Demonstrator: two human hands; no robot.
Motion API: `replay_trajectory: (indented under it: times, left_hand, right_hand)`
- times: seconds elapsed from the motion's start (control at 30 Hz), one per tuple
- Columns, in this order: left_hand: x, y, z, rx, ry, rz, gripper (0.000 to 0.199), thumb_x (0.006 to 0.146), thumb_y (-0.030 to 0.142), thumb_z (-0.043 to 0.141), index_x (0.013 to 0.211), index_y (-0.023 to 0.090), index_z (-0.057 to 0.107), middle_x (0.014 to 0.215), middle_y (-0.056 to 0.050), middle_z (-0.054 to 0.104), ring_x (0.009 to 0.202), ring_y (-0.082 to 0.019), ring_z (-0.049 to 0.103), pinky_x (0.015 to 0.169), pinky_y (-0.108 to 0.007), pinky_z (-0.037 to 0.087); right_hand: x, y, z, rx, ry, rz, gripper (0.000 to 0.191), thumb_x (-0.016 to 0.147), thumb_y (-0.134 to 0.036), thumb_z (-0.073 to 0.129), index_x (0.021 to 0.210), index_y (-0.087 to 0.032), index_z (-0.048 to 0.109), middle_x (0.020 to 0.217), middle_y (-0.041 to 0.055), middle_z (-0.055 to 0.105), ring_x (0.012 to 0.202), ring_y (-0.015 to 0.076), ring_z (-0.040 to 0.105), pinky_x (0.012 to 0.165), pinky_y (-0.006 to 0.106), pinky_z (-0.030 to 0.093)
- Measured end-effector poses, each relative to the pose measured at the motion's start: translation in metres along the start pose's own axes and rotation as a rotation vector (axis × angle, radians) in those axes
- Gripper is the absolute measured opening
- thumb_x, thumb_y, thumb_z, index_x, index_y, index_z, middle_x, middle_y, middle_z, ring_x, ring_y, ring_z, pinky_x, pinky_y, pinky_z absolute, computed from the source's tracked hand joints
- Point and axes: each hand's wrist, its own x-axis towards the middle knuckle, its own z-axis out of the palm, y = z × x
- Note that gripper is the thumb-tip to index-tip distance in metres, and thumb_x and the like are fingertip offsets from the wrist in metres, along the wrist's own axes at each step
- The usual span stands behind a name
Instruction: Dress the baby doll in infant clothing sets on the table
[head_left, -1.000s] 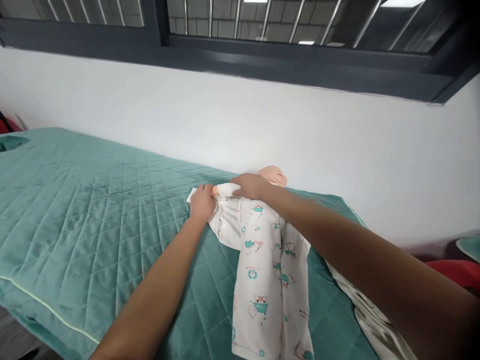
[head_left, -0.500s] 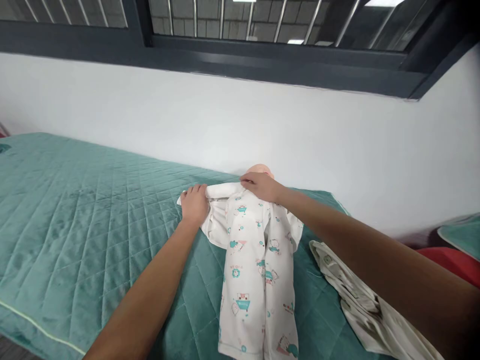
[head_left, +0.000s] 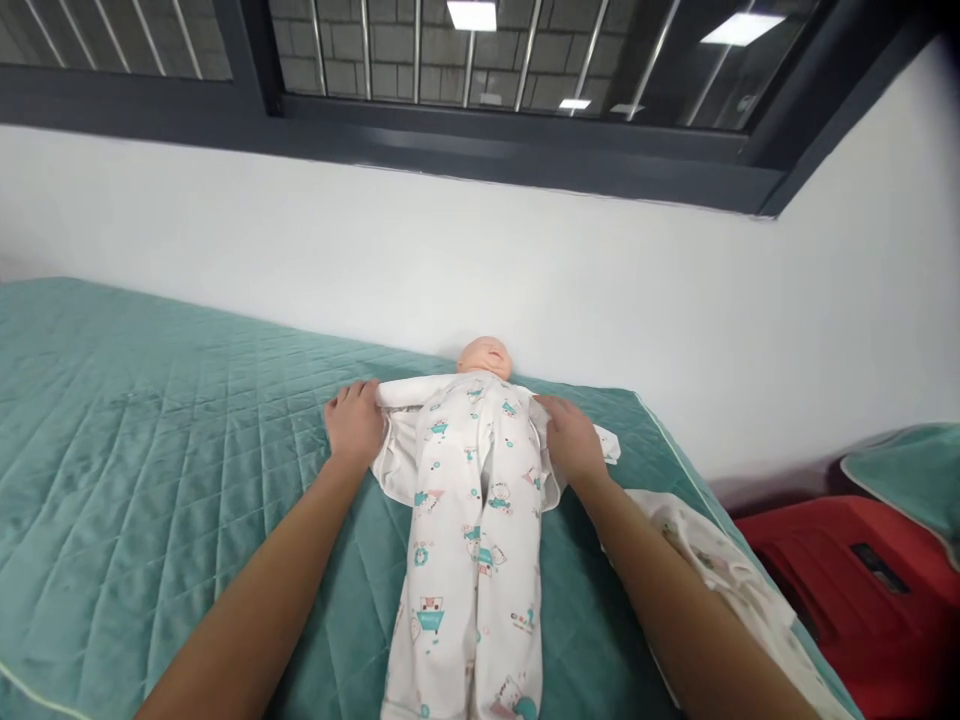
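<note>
A baby doll (head_left: 484, 357) lies on its back, its bare head close to the wall. White trousers (head_left: 442, 520) with teal and pink prints cover its front from the neck down, both legs stretched toward me. Beneath them spreads a white top (head_left: 396, 462), its sleeves out to each side. My left hand (head_left: 355, 423) is closed around the end of the left-side sleeve (head_left: 416, 389). On the other side, my right hand (head_left: 572, 437) grips the right-side sleeve (head_left: 609, 444), whose cuff sticks out past the hand. Its fingertips are partly hidden.
Under everything is a green quilted bed cover (head_left: 225, 420). A crumpled off-white cloth (head_left: 720, 560) lies by my right forearm. Beyond the bed's right edge stand a red plastic stool or chair (head_left: 847, 560) and a green cushion (head_left: 911, 470). A barred window (head_left: 480, 125) is set above the white wall.
My right hand has moved from the doll's neck area out to the right-side sleeve, uncovering the head. My left hand stays at the left sleeve. The view has shifted slightly right.
</note>
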Motion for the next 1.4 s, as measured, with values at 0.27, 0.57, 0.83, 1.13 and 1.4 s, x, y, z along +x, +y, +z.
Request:
replay_trajectory:
  times: [0.27, 0.57, 0.83, 1.13, 1.4]
  left_hand:
    - [0.002, 0.0, -0.001, -0.028, -0.07, 0.006, 0.043, 0.091, 0.018, 0.042, 0.132, 0.025, 0.055, 0.133, -0.011, 0.062, 0.121, -0.029, 0.055, 0.104, -0.048, 0.038]
    - [-0.018, 0.053, -0.041, -0.322, 0.019, 0.086, 0.037, 0.094, 0.022, 0.042, 0.127, 0.022, 0.059, 0.138, -0.006, 0.06, 0.13, -0.022, 0.052, 0.116, -0.041, 0.034]
    - [0.003, 0.205, -0.062, 0.022, -0.453, 0.69, 0.028, 0.093, 0.029, 0.051, 0.109, 0.015, 0.069, 0.121, -0.013, 0.067, 0.117, -0.029, 0.058, 0.105, -0.045, 0.04]
    - [0.007, 0.26, -0.019, 0.234, -0.58, 0.617, 0.036, 0.087, 0.02, 0.059, 0.121, 0.013, 0.067, 0.132, -0.022, 0.061, 0.124, -0.039, 0.053, 0.102, -0.056, 0.038]
    - [0.031, 0.255, -0.025, 0.332, -0.661, 0.593, 0.027, 0.089, 0.023, 0.063, 0.114, 0.013, 0.068, 0.12, -0.016, 0.067, 0.115, -0.029, 0.062, 0.096, -0.047, 0.049]
  right_hand:
    - [-0.002, -0.003, -0.005, -0.009, 0.024, 0.307, 0.046, 0.085, -0.013, 0.041, 0.126, -0.017, 0.062, 0.124, 0.0118, 0.068, 0.116, 0.0297, 0.06, 0.102, 0.042, 0.042]
    - [-0.005, -0.021, -0.013, -0.047, -0.006, 0.345, 0.041, 0.087, -0.015, 0.043, 0.122, -0.017, 0.064, 0.121, 0.0126, 0.069, 0.114, 0.0294, 0.059, 0.102, 0.041, 0.036]
    - [-0.008, -0.018, -0.014, -0.025, 0.01, 0.331, 0.034, 0.091, -0.019, 0.044, 0.117, -0.018, 0.065, 0.117, 0.0112, 0.07, 0.112, 0.0275, 0.059, 0.1, 0.038, 0.035]
    - [-0.011, -0.017, -0.02, -0.042, -0.02, 0.259, 0.029, 0.094, -0.021, 0.043, 0.11, -0.019, 0.067, 0.107, 0.0115, 0.073, 0.106, 0.0284, 0.062, 0.094, 0.038, 0.036]
    - [-0.011, 0.001, -0.023, 0.022, 0.019, 0.338, 0.035, 0.088, -0.015, 0.045, 0.114, -0.022, 0.066, 0.107, 0.0074, 0.075, 0.104, 0.0249, 0.066, 0.091, 0.033, 0.04]
